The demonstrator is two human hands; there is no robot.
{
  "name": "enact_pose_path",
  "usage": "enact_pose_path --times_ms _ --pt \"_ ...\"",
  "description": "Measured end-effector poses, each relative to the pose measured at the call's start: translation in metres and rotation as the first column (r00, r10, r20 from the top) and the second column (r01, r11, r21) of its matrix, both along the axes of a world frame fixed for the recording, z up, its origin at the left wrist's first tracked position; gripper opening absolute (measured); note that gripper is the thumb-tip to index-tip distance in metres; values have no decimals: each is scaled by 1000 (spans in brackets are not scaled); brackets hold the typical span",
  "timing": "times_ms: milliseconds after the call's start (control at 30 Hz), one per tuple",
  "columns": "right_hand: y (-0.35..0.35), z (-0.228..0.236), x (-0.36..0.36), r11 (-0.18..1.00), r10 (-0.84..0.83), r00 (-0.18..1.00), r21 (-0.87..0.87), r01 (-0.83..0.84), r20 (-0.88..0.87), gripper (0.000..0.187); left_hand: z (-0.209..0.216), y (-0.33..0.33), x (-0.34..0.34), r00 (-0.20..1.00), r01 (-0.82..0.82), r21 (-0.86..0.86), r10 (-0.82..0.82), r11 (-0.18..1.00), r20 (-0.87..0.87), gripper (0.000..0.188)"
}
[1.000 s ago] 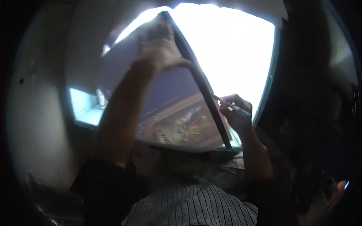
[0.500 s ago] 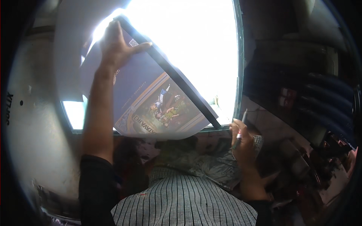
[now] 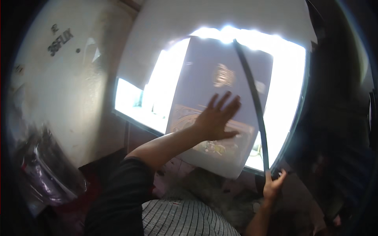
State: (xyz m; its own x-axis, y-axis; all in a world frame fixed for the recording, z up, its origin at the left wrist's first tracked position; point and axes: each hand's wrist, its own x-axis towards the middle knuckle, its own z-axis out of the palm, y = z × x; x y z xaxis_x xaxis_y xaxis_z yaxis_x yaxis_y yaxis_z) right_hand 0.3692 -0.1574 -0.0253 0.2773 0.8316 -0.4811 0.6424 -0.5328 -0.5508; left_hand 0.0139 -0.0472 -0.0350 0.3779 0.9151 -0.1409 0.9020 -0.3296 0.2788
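A blue printed sheet [image 3: 244, 70] with gold ornament and a picture panel lies on a brightly lit light table [image 3: 289, 74], its near end hanging past the table's edge. My left hand [image 3: 218, 118] is open over the sheet's lower half, fingers spread; whether it touches the sheet I cannot tell. A long, narrow dark strip like a ruler [image 3: 254, 94] runs over the sheet's right side. My right hand [image 3: 274, 185] is at the strip's near end, holding it at the table's near right corner. Any pen-like tool in that hand is hidden.
A pale curved sheet [image 3: 220, 15] overhangs the far side of the table. To the left stands a whitish panel [image 3: 90, 51] with dark lettering. Below it sits a shiny plastic-wrapped bundle [image 3: 49, 169]. The right side is dark.
My left hand has let go of the dark strip and moved nearer, over the sheet. My right hand has taken the strip's near end. The sheet has turned more upright in view; the view has shifted.
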Motion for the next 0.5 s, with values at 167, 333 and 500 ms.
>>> enact_pose_path --times_ms 167,333,500 --pt "13 9 47 992 -11 1000 129 14 -26 42 21 48 19 860 505 50 -507 862 60 84" --pt "31 36 30 993 -90 971 -61 105 221 52 9 52 22 916 386 126 -396 914 61 83" --pt "21 15 32 916 167 864 249 -314 474 65 19 28 30 872 -477 66 481 877 -87 87"
